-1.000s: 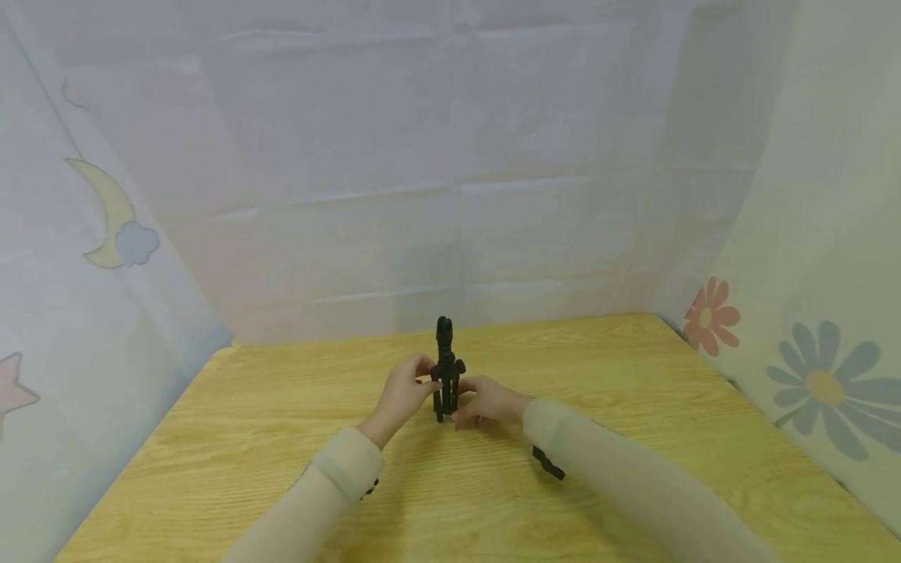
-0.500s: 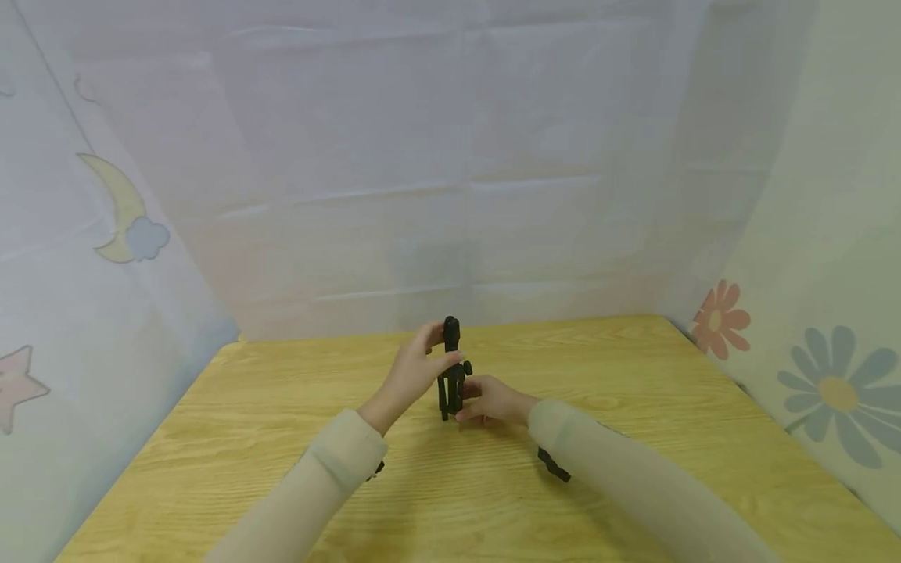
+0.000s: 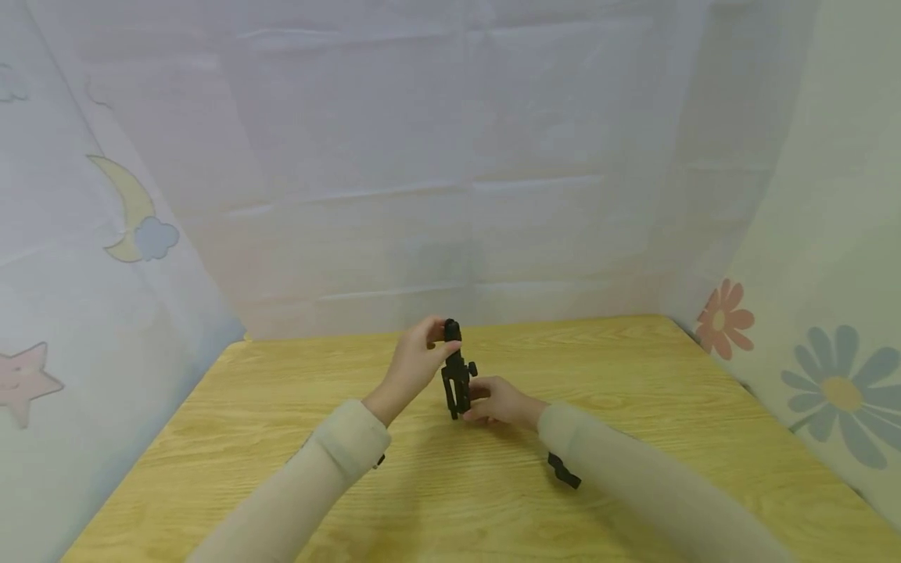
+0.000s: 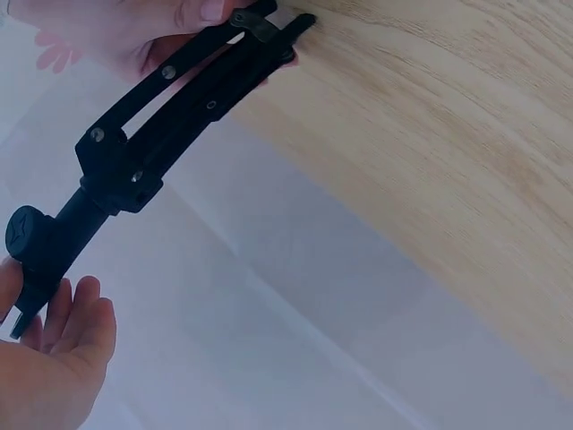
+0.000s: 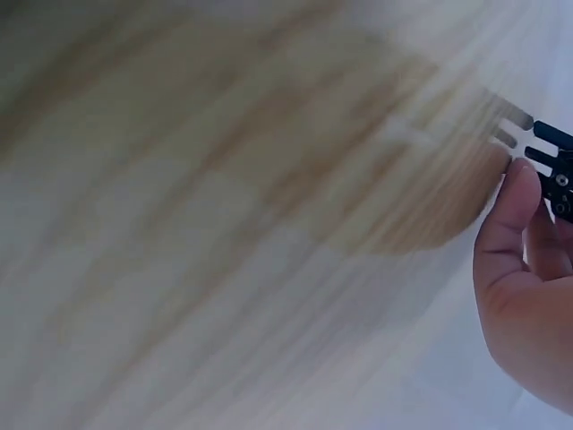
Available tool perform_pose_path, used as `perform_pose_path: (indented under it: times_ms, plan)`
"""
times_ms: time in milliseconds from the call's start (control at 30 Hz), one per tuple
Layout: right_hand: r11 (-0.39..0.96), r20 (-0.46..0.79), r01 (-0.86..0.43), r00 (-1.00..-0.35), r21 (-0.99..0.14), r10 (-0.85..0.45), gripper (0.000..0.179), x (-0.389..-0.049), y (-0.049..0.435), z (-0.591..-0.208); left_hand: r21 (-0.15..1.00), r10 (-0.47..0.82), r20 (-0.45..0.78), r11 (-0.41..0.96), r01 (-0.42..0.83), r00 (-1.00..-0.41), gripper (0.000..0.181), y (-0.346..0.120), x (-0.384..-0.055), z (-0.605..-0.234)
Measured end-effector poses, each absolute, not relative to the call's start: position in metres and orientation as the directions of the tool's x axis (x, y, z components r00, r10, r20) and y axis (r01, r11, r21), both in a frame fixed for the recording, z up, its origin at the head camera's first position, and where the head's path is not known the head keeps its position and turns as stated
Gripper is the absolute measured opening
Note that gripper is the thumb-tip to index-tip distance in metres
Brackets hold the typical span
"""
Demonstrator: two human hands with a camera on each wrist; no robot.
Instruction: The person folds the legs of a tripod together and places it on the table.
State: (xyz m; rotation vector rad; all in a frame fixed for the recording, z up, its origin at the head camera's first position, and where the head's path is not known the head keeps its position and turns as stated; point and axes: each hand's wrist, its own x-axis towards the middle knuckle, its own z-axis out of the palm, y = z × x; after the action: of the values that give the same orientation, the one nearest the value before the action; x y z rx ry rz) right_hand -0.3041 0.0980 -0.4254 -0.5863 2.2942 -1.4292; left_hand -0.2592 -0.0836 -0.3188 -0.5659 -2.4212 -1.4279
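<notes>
A small black tripod (image 3: 456, 381) with its legs folded together stands near the middle of the table, leaning slightly. My left hand (image 3: 414, 361) holds its top, thumb on the near side. Lower down, the fingers of my right hand (image 3: 501, 402) grip the legs near their feet. In the left wrist view the tripod (image 4: 134, 170) shows its round knob and riveted leg joints, with left fingers around the head end. The right wrist view catches only the leg ends of the tripod (image 5: 562, 179), pinched by the right thumb and fingers.
A black jointed piece (image 3: 564, 471) lies by the right sleeve, partly covered. Another small dark thing (image 3: 380, 460) peeks out beside the left sleeve. The wood-grain table (image 3: 450, 500) meets a pale cloth backdrop (image 3: 450, 195) behind, with printed cloth at both sides.
My left hand has moved up from the tripod's middle to its top. The tripod has tilted, its top leaning a little left, while my right hand has stayed at the legs.
</notes>
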Motion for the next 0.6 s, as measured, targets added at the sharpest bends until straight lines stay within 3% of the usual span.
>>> perform_pose_path:
  times_ms: [400,600]
  plan:
    - [0.395,-0.08,-0.171,-0.836,-0.903,-0.543,0.039,-0.298,0.128,-0.415,0.816,0.113,0.395,0.412,0.405,-0.912,0.034,-0.104,-0.253,-0.328]
    - [0.45,-0.067,-0.207,-0.851,-0.869,-0.521,0.05,-0.293,0.14,-0.403,0.87,0.049,0.318,0.383,0.312,-0.947,0.03,-0.117,-0.253,-0.337]
